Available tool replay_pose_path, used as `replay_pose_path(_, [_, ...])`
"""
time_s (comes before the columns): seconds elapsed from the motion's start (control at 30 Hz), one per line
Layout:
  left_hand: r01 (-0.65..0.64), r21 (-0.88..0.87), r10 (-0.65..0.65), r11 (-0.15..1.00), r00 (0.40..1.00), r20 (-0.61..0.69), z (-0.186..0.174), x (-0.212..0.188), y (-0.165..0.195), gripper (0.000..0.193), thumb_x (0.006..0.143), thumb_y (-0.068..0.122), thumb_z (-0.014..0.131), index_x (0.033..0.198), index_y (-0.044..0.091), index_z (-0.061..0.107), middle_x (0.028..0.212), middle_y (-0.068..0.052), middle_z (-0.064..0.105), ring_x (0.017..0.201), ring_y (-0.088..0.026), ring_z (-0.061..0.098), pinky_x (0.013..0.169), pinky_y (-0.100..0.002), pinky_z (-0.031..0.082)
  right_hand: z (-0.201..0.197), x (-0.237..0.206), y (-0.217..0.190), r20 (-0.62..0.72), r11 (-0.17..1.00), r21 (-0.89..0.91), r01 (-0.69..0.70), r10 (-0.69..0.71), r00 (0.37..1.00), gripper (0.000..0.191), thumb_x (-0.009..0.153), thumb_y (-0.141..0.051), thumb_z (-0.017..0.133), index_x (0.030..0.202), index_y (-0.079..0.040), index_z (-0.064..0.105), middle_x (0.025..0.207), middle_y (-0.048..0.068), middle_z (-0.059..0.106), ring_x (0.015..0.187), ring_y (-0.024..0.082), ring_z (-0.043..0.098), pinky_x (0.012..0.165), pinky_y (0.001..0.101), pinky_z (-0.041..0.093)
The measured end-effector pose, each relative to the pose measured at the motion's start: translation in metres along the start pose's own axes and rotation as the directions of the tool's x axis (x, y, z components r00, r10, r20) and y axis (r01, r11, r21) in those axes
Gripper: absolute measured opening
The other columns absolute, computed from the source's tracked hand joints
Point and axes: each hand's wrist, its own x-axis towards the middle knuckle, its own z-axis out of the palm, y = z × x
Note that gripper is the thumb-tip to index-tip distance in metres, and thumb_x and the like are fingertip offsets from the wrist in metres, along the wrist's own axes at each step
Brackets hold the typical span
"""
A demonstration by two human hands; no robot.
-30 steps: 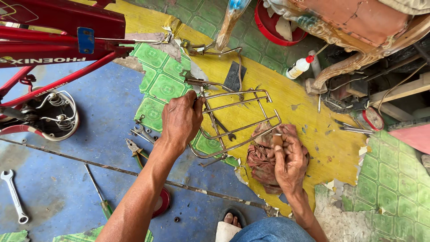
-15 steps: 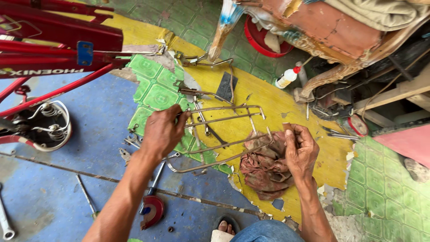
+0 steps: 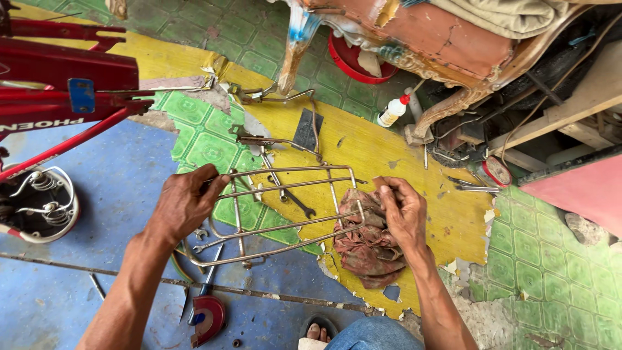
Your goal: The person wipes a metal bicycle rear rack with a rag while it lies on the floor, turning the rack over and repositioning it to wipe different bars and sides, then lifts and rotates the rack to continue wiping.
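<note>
Down on the painted floor (image 3: 402,139), between the two hands, sits a metal rack (image 3: 285,210) — the kind that goes on the back of a bike. It is made of thin, bent rods. The rods look dull and brownish, with rusty spots. Long bars run side by side, and they curve round at the near left end. A few short bars cross them. The rack is tipped up a little off the floor.

The left hand (image 3: 183,206) holds the rack at its left end. Its fingers are curled tight around the top rod. The right hand (image 3: 403,210) is at the right end of the rack. Its fingers are pinched together on a small brown scrap (image 3: 378,183), close to the corner of the rack. Under that hand lies a dirty reddish rag (image 3: 366,249), all bunched up, and the rack's right end rests over it.

A small wrench (image 3: 291,201) lies on the yellow floor under the rods. A red bike frame (image 3: 58,107) is off to the left — well apart from the rack. A white squeeze bottle with a red cap (image 3: 394,111) stands farther back, near a carved chair leg (image 3: 453,107).
</note>
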Motion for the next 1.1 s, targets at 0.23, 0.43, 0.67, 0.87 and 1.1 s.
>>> replay_pose_path(0.23, [0.018, -0.016, -0.018, 1.000, 1.000, -0.025, -0.001, -0.002, -0.006, 0.032, 0.098, 0.031, 0.064, 0.086, 0.001, 0.064, 0.056, -0.020, 0.051, 0.048, -0.033, 0.045, 0.051, -0.045, 0.040, 0.005, 0.007, -0.016, 0.105, 0.966, -0.152, 0.209, -0.195, 0.975, 0.017, 0.099, -0.011, 0.065, 0.113, -0.004, 0.071, 0.097, 0.002, 0.075, 0.067, 0.004, 0.061, 0.054, 0.0217, 0.049])
replay_pose_path(0.43, [0.062, -0.007, -0.063, 0.998, 0.998, -0.009, -0.001, -0.002, -0.012, 0.033, 0.097, 0.032, 0.065, 0.087, 0.001, 0.065, 0.056, -0.020, 0.051, 0.048, -0.033, 0.043, 0.050, -0.045, 0.040, 0.009, 0.017, -0.020, 0.138, 0.964, -0.112, 0.240, -0.224, 0.965, 0.019, 0.102, -0.010, 0.065, 0.119, -0.003, 0.069, 0.093, 0.003, 0.074, 0.076, 0.004, 0.059, 0.064, 0.0228, 0.050])
replay_pose_path(0.67, [0.060, 0.028, -0.060, 0.998, 0.998, 0.017, 0.002, 0.000, -0.010, 0.033, 0.098, 0.033, 0.064, 0.088, 0.002, 0.066, 0.055, -0.020, 0.052, 0.048, -0.033, 0.045, 0.051, -0.045, 0.041, 0.018, 0.018, -0.011, 0.248, 0.987, -0.101, 0.125, -0.097, 0.964, 0.019, 0.099, -0.018, 0.067, 0.112, -0.006, 0.074, 0.085, 0.000, 0.075, 0.065, 0.005, 0.060, 0.057, 0.0230, 0.051])
replay_pose_path(0.87, [0.062, 0.051, -0.063, 0.997, 0.997, 0.036, 0.006, 0.001, -0.004, 0.033, 0.098, 0.034, 0.064, 0.088, 0.003, 0.066, 0.056, -0.020, 0.053, 0.049, -0.035, 0.048, 0.052, -0.045, 0.042, 0.015, 0.025, 0.003, 0.157, 0.946, -0.309, -0.102, 0.157, 0.975, 0.021, 0.095, -0.022, 0.068, 0.108, -0.010, 0.079, 0.076, 0.002, 0.076, 0.058, 0.011, 0.065, 0.053, 0.0276, 0.053])
replay_pose_path(1.1, [0.024, 0.050, -0.027, 0.998, 0.998, 0.049, 0.010, 0.002, 0.004, 0.031, 0.098, 0.033, 0.064, 0.087, 0.003, 0.065, 0.057, -0.021, 0.053, 0.049, -0.036, 0.049, 0.052, -0.046, 0.043, 0.008, 0.025, 0.011, 0.168, 0.985, -0.162, 0.053, -0.026, 0.985, 0.019, 0.096, -0.015, 0.069, 0.108, -0.003, 0.077, 0.086, 0.006, 0.080, 0.070, 0.008, 0.069, 0.062, 0.0258, 0.055])
